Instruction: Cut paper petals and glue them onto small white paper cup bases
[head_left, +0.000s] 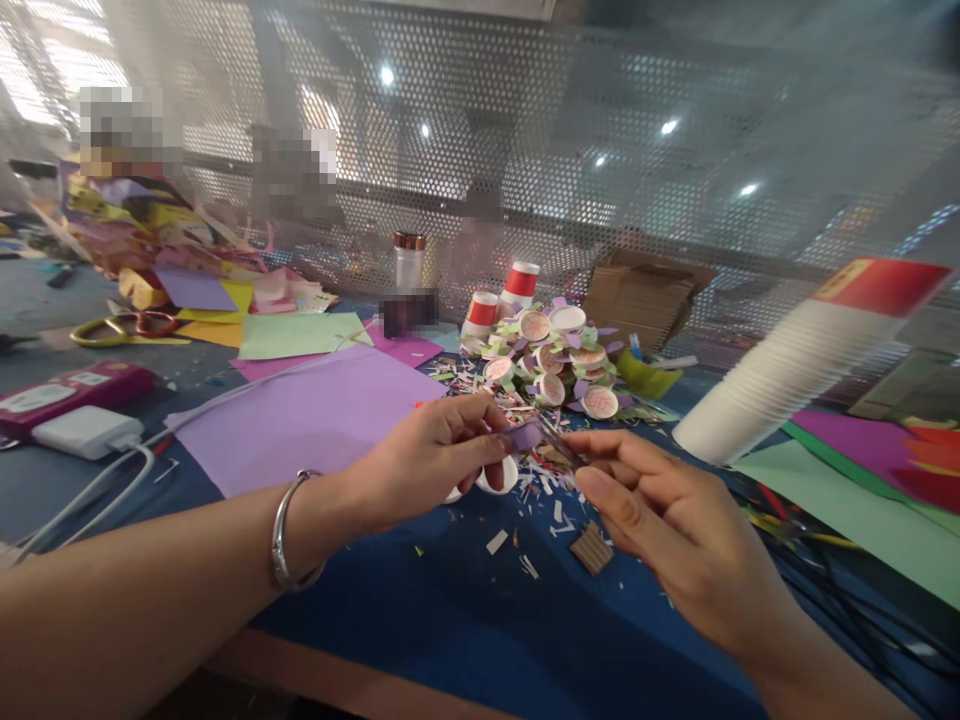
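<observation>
Between the thumb and fingers of my left hand (442,445) is a small piece of purple paper (526,434). My right hand (660,520) is closed on small scissors (556,440), whose blades meet the paper's right edge; the handles are hidden by my fingers. White cup pieces (499,475) lie on the table just below my left fingers. Behind both hands rises a pile of cut cup bottoms (551,388) with purple and green paper tabs. Paper scraps (544,490) and a square of corrugated cardboard (592,549) lie beneath.
A large purple sheet (315,410) spreads to the left, with a white charger and cable (90,430) beyond it. On the right leans a tall stack of paper cups (802,350). A perforated metal screen (480,150) stands behind, near folded cardboard (641,295) and a bottle (409,265).
</observation>
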